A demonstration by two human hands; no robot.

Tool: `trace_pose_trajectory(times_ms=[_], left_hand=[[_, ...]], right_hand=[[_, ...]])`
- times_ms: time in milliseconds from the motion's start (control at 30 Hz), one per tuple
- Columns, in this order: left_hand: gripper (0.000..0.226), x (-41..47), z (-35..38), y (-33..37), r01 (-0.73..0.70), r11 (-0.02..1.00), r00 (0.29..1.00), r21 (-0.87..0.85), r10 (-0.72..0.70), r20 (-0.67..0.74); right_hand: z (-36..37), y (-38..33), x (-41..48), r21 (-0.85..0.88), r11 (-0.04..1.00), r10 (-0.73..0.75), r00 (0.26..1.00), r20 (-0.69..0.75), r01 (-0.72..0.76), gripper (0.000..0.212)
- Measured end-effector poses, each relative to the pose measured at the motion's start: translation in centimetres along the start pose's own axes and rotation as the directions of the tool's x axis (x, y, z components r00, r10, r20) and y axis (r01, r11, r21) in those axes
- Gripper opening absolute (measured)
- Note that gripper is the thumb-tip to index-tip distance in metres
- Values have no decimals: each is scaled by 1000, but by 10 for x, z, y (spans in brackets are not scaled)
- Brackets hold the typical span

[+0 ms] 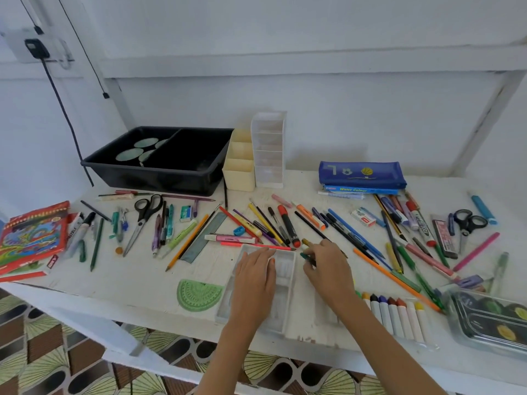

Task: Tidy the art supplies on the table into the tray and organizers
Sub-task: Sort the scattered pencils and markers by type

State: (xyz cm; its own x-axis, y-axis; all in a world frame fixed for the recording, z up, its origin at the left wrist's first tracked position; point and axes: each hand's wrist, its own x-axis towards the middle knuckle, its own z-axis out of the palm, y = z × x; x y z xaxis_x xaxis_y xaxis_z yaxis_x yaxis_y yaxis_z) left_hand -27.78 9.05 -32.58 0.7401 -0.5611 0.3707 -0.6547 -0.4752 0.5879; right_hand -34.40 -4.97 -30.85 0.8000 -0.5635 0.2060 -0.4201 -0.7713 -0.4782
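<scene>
Left arm: it enters from the bottom edge and reaches forward over the table (128, 283), with the palm turned down.
Left hand (255, 277): it lies flat on the white tray (285, 280); the fingers are straight and close together, with the tips near the far end, and they hold nothing.
White tray: it is at the near edge of the table, between the two hands. Its long axis runs from the person toward the wall and leans slightly right at the far end. The compartments that show are bare.
Right arm: it comes from the lower right and goes diagonally toward the tray's far right corner.
Right hand (328, 269): it is just beside the tray's right wall, knuckles up, with the fingers curled inward.
Right fingers: they pinch a teal-green stick (305, 256); only its end shows, pointing left toward the tray.
Olive stick (306, 241): it lies at the fingertips; I cannot tell if it is held.
Organizers: the black tray (125, 172), the cream organizer (241, 172) and the clear organizer (269, 155) stand in a row at the wall.
Loose supplies: pens and pencils are scattered across the table; a row of crayons (393, 315) lies right of the right forearm.
</scene>
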Motion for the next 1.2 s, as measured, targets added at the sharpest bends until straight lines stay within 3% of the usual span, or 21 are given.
trace_pose_trajectory(times_ms=[100, 200, 400, 533, 767, 1033, 1200], left_hand=[[26, 22, -3, -13, -46, 999, 999, 13, 46, -27], [27, 49, -7, -27, -57, 997, 998, 55, 55, 41], [40, 93, -3, -49, -237, 951, 943, 199, 176, 283], [34, 106, 5, -58, -340, 905, 903, 256, 239, 357], [22, 121, 10, -62, -387, 862, 895, 327, 265, 359], [39, 132, 2, -53, -529, 717, 812, 455, 272, 515], [51, 128, -2, -54, -575, 690, 783, 439, 308, 540]], right_hand=[[-4, -12, 2, 302, 953, 66, 995, -75, -41, 29], [-8, -23, 2, 512, 839, 198, 980, 29, -185, 32], [1, -26, -5, 656, 669, 374, 921, 110, -350, 26], [4, -29, -7, 652, 675, 402, 913, 69, -346, 26], [12, -35, -12, 394, 866, 326, 945, 26, -309, 37], [22, -37, -18, 459, 775, 473, 881, 32, -433, 39], [27, -44, -18, 442, 775, 489, 872, 31, -451, 33]])
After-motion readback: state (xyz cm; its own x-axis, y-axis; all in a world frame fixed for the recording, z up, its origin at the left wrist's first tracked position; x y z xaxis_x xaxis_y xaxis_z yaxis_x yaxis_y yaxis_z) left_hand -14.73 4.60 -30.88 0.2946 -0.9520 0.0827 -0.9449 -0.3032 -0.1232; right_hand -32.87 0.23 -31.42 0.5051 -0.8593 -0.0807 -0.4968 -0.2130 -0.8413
